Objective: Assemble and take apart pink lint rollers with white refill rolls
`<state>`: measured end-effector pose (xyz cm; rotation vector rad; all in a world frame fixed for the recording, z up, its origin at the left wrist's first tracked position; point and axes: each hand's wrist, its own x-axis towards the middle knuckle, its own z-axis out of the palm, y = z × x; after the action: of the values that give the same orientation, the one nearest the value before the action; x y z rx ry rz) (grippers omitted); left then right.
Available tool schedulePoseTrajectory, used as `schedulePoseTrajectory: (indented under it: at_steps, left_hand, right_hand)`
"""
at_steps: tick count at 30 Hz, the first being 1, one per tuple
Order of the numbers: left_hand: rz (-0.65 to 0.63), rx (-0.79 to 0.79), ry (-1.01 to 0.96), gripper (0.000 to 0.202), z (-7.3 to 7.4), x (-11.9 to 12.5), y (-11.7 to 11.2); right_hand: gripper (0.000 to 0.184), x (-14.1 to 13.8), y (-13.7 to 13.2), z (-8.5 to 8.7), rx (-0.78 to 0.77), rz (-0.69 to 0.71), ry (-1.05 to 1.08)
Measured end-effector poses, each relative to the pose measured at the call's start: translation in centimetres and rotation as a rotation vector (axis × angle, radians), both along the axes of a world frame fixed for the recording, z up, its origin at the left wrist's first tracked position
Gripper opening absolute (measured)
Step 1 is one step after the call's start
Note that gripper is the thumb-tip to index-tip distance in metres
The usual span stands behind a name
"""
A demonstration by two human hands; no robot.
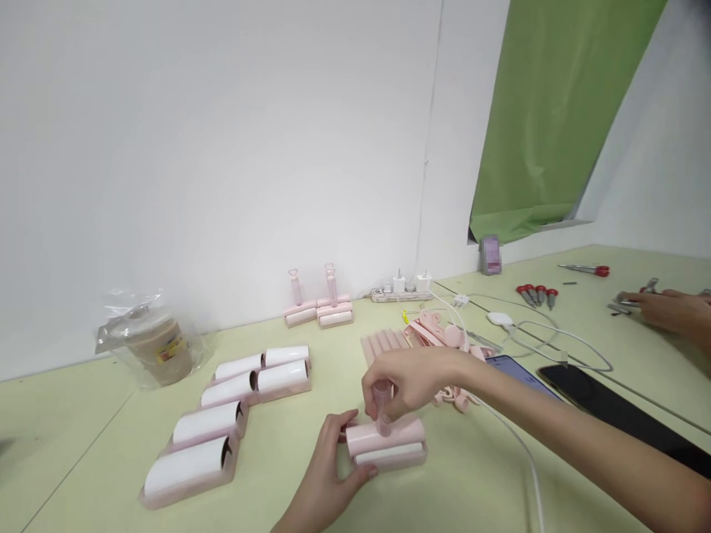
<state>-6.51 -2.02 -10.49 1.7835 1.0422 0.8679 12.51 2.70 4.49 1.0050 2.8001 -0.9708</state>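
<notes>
A pink lint roller with a white roll along its front side lies on the table in front of me. My left hand grips its left end, thumb at the front and fingers behind. From above, my right hand closes round the translucent pink handle, which stands upright on the roller's top. To the left, several white rolls in pale pink covers lie in two rows. Two pink lint rollers with upright handles stand against the wall.
Behind my right hand lie pink parts, cables and a power strip. Phones rest under my right forearm's far side. A bagged tub stands left. Red-handled tools and another person's hand are at right.
</notes>
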Motion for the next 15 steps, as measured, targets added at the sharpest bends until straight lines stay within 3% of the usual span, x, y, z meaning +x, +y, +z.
schedulePoseTrajectory:
  at_steps: [5, 10, 11, 13, 15]
  left_hand:
    - [-0.031, 0.040, 0.001, 0.046, -0.3, -0.1, 0.4]
    - [-0.033, 0.046, 0.030, 0.048, -0.1, 0.0, 0.1]
    - [-0.026, 0.023, 0.041, 0.050, -0.1, -0.1, 0.0]
    - [-0.005, -0.035, 0.058, 0.058, -0.1, -0.3, 0.0]
    - [0.033, -0.063, 0.070, 0.079, 0.0, -0.5, 0.3]
  right_hand:
    - [0.022, 0.3, -0.8, -1.2, 0.028, -0.068, 0.083]
    - [0.082, 3.1, -0.7, -2.6, 0.027, -0.093, 0.204]
    - [0.082, 4.0, -0.4, -3.2, 0.065, -0.112, 0.206]
    - [0.052, 6.1, 0.0, -4.6, 0.210, -0.222, 0.184]
    - [0.027, 7.9, 0.1, -6.5, 0.305, -0.320, 0.154]
